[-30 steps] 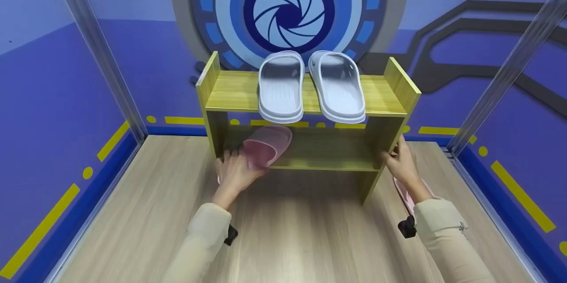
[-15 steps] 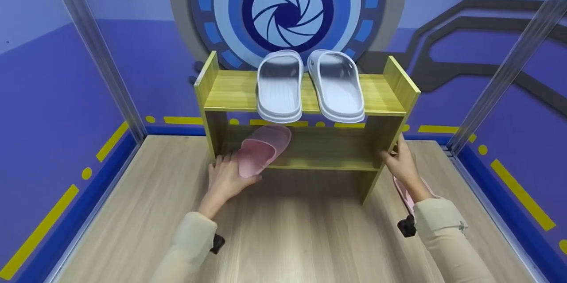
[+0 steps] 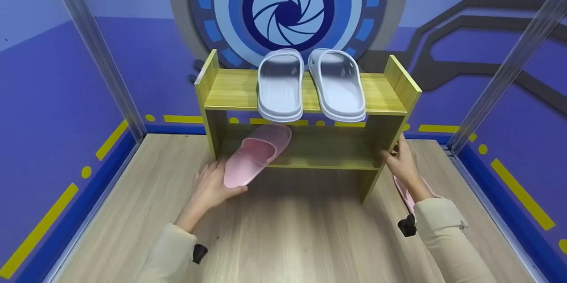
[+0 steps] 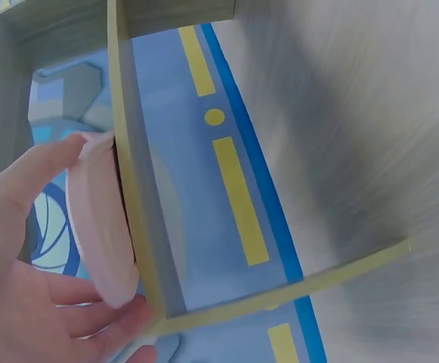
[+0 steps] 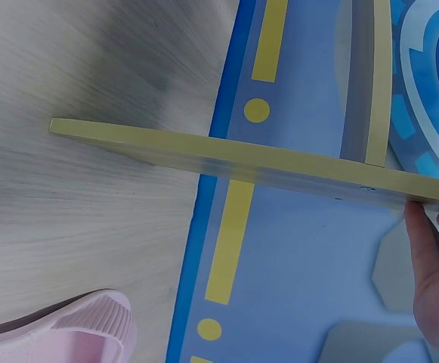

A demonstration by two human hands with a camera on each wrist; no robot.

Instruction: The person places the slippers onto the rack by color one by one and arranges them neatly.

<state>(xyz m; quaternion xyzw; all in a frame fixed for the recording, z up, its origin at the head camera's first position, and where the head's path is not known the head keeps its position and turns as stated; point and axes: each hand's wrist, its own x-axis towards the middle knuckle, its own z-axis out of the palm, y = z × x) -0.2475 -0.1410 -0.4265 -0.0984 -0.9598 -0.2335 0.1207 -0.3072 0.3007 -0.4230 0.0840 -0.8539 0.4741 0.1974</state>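
In the head view my left hand point(image 3: 208, 190) holds a pink slipper point(image 3: 241, 170) by its heel end. The slipper's toe lies over the lower shelf point(image 3: 328, 145) of a wooden shoe rack point(image 3: 398, 83), and its heel juts past the front edge. The left wrist view shows the thumb on one side of the slipper point(image 4: 102, 219) and the fingers on the other. My right hand point(image 3: 403, 163) grips the rack's right side panel point(image 5: 242, 157), with fingers against its outer face. Another pink slipper point(image 3: 404, 192) lies on the floor, partly hidden under my right wrist.
Two pale grey clogs point(image 3: 280, 92) stand side by side on the rack's top shelf point(image 3: 383, 92), heels over its front edge. A patterned blue wall point(image 3: 150, 70) rises behind. Metal posts point(image 3: 104, 52) stand at the corners of the wood-grain floor point(image 3: 288, 238).
My left hand has drawn back toward the lower left along the slipper, so more of its heel shows. The slipper's toe stays in place. My right hand keeps its grip on the rack.
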